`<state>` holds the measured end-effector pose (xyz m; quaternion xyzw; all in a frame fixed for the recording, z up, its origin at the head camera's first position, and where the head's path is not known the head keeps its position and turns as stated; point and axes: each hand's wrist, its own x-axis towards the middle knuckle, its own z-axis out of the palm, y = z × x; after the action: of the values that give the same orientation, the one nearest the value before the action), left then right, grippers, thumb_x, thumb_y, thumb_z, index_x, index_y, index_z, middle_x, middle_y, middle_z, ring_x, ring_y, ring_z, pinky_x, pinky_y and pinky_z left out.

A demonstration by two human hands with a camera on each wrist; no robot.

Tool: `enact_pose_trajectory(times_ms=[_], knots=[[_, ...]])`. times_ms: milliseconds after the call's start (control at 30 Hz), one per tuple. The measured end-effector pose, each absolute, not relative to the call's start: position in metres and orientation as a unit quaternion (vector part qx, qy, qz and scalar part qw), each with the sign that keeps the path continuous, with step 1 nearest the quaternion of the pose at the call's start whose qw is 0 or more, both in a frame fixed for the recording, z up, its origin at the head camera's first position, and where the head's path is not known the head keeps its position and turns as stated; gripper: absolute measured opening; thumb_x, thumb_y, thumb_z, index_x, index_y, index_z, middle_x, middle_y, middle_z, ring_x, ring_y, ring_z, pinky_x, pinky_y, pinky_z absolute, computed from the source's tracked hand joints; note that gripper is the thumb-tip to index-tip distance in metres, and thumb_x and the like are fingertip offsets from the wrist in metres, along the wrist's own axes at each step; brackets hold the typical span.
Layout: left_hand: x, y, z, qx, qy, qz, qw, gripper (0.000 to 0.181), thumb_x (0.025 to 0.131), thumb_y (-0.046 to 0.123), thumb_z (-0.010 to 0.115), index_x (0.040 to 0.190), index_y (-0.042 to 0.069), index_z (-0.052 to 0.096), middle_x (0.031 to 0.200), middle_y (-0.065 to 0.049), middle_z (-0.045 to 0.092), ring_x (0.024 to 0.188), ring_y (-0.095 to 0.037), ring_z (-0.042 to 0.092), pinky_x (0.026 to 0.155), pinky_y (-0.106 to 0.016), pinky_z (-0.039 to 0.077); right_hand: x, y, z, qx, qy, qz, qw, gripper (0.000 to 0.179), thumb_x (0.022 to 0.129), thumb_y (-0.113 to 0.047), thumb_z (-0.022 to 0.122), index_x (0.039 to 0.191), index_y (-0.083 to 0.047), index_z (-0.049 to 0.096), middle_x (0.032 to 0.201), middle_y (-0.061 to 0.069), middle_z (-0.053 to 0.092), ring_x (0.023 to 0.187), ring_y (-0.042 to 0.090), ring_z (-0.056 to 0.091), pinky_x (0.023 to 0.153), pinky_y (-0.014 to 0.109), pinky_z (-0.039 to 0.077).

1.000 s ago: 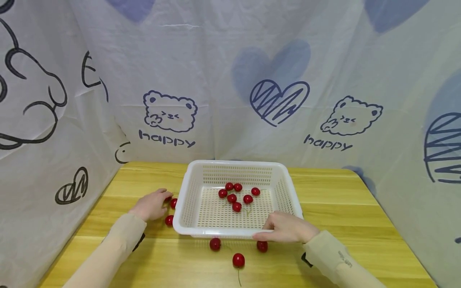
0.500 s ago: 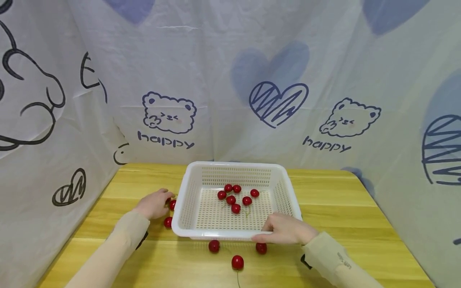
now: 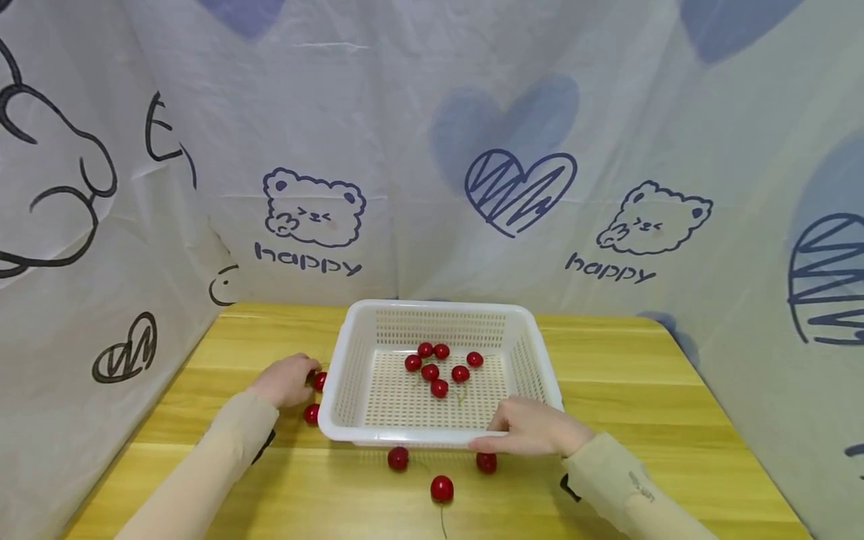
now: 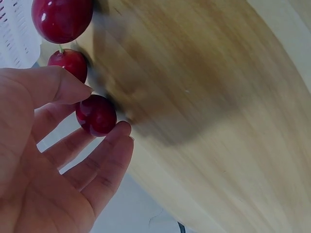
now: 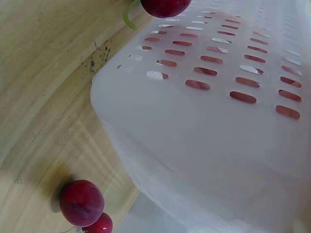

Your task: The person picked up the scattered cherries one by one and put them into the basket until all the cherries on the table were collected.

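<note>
Barely a shift seen; cherry (image 4: 96,116) pinched by left hand (image 3: 285,381); basket (image 3: 391,435) gripped by right hand (image 3: 536,427); work seemingly held at grasp

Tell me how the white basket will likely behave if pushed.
The basket will probably slide rather than tip, being wide and low. Its straight, slotted walls suggest it is stiff and fairly light. The round cherries inside look loose and may roll.
</note>
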<state>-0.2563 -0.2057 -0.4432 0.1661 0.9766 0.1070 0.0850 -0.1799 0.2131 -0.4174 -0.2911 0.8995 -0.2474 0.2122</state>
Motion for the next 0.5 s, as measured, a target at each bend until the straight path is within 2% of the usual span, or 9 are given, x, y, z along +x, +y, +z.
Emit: enact_pose_trajectory(times_ms=[100,300,500], knots=[[-0.2572,-0.2064,-0.4441,0.172,0.975,0.111,0.082,0.033,0.082,0.003,0.068,0.114,-0.002,0.068,0.109,-0.019,0.068,0.096,-0.032,0.065,0.092,-0.052,0.054,-0.1799,0.214,-0.4178,-0.29,0.901,-0.243,0.211,0.061,0.092,-0.064,0.06,0.054,-0.016,0.061,0.046,-0.017,0.031,0.046,0.001,0.022,0.046,0.02,0.02],[-0.2551,-0.2078,-0.4412,0.179,0.974,0.12,0.07,0.03,0.083,0.002,0.068,0.112,-0.003,0.068,0.106,-0.02,0.069,0.092,-0.031,0.065,0.089,-0.052,0.055,-0.1796,0.2145,-0.4187,-0.29,0.902,-0.242,0.211,0.066,0.091,-0.065,0.059,0.058,-0.008,0.065,0.046,-0.017,0.031,0.046,0.001,0.022,0.046,0.02,0.019],[-0.2542,-0.211,-0.4351,0.179,0.975,0.114,0.061,0.019,0.085,0.003,0.069,0.104,0.001,0.068,0.098,-0.015,0.068,0.086,-0.028,0.063,0.084,-0.049,0.056,-0.1802,0.2136,-0.4202,-0.292,0.903,-0.238,0.207,0.066,0.09,-0.068,0.058,0.055,-0.013,0.061,0.046,-0.017,0.03,0.046,0.001,0.021,0.046,0.02,0.019]])
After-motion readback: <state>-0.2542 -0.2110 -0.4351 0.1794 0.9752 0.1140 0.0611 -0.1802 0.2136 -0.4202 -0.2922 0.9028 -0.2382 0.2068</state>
